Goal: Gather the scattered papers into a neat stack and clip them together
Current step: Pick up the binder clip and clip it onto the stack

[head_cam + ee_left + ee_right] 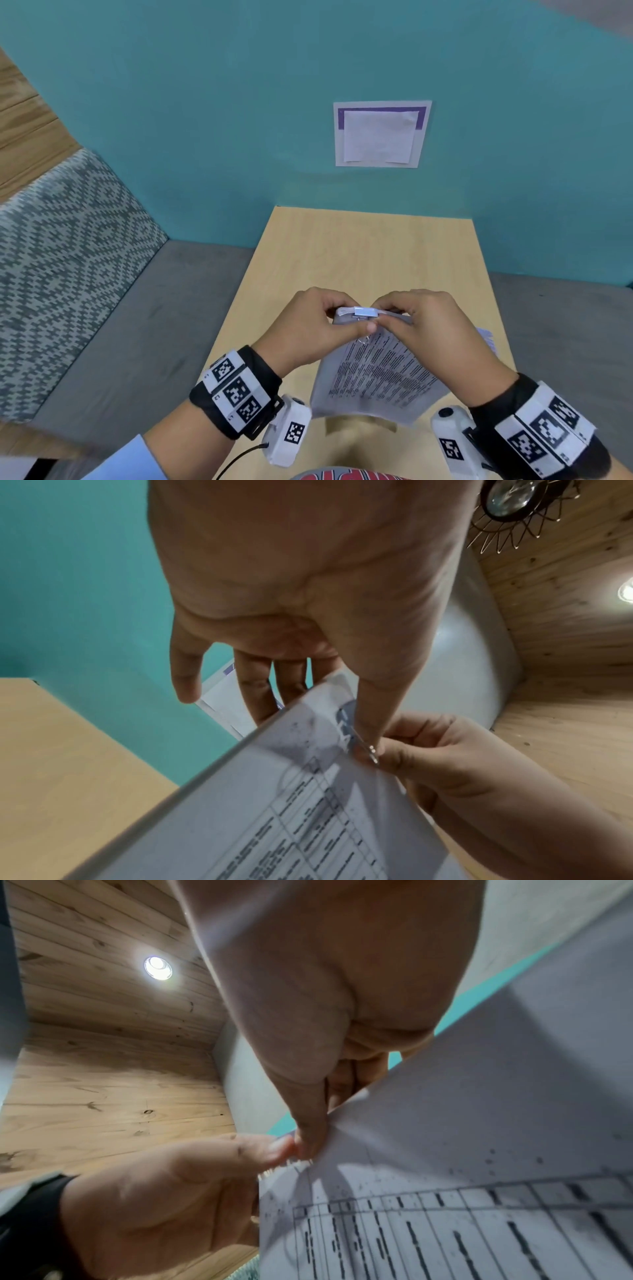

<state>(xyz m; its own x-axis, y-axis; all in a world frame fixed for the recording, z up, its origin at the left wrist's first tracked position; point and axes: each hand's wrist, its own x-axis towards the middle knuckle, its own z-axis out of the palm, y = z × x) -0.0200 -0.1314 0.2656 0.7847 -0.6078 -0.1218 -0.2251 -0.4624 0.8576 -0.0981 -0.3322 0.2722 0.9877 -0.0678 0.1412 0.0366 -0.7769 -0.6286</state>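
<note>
**anon1:** Head cam, going left to right: patterned grey cushion (68, 246) off on the left, teal wall (205, 120) behind with a sheet of paper (382, 134) stuck on it, then the light wood worktop (359, 253) in the middle. What's the left hand doing?

**anon2:** The left hand (308, 329) has its thumb laid across the top edge of the paper stack (380, 373) and the fingers curled behind, so it's pinching the stack right at the binder clip (366, 311). The clip sits on the far top edge of the stack, between both hands, with one wire handle folded down onto the page.

**anon1:** And the stack itself?

**anon2:** It's lifted off the worktop, tilted toward the person, printed table facing up. From the left wrist cam you can see the sheets' edges lined up pretty flush.

**anon1:** Right side?

**anon2:** The right hand (431, 325) grips the same top edge just beside the clip, thumb on the front, fingers behind. Its thumb tip touches the left thumb. Can't tell if it's on the clip or only the paper.
</note>
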